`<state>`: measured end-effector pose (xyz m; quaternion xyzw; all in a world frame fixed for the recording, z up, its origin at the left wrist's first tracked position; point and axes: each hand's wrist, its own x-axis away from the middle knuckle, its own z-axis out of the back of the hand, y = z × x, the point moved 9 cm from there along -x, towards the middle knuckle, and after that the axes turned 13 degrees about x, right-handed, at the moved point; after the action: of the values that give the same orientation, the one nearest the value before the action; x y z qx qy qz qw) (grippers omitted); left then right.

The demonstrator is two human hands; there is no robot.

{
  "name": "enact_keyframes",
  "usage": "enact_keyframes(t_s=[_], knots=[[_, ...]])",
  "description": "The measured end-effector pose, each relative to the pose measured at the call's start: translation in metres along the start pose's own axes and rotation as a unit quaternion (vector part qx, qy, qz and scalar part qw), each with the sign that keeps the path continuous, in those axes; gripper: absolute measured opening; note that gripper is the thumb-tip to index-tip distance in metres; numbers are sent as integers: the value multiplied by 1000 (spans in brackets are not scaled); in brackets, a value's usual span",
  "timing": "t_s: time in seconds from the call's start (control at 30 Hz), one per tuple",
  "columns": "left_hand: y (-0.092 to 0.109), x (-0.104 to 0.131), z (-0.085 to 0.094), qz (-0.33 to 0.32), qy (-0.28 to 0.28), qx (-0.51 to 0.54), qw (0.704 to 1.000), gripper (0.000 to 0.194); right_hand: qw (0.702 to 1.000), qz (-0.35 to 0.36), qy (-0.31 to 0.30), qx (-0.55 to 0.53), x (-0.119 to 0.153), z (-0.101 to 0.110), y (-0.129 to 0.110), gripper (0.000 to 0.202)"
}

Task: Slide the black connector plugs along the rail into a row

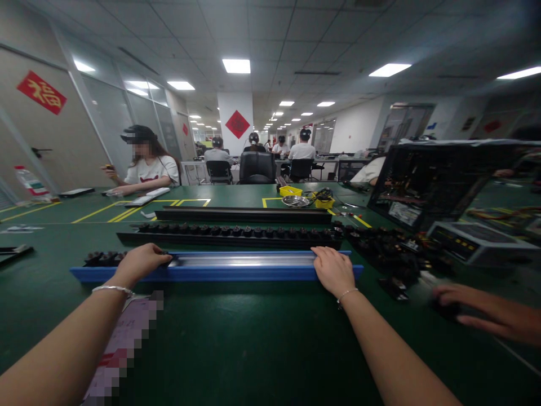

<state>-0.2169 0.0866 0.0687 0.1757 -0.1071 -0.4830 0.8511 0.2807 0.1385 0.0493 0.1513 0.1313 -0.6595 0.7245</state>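
Observation:
A long blue channel [236, 274] with a shiny metal strip [245, 260] inside lies across the bench before me. Several small black parts [101, 258] sit in a row at its left end. My left hand [141, 264] is over that end, its fingers closed at a small black part [167, 261] in the channel; the grip is partly hidden. At the channel's right end, my right hand [335, 269] is closed over it with the fingers across the far wall. Just beyond lies a black channel [228, 239] filled with a row of similar black parts.
Another black channel [245, 215] lies farther back. To the right are loose black parts [380, 248], an open computer case [426, 183], a power supply box [477, 239] and another person's hand [486, 310]. A pinkish sheet [122, 344] lies near my left forearm.

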Motion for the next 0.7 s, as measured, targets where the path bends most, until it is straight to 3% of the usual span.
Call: enact_keyframes(t_s=[0.7], knots=[[14, 4, -14, -11, -9, 29, 999, 46, 1000, -2, 13, 0, 0, 0, 0, 41]])
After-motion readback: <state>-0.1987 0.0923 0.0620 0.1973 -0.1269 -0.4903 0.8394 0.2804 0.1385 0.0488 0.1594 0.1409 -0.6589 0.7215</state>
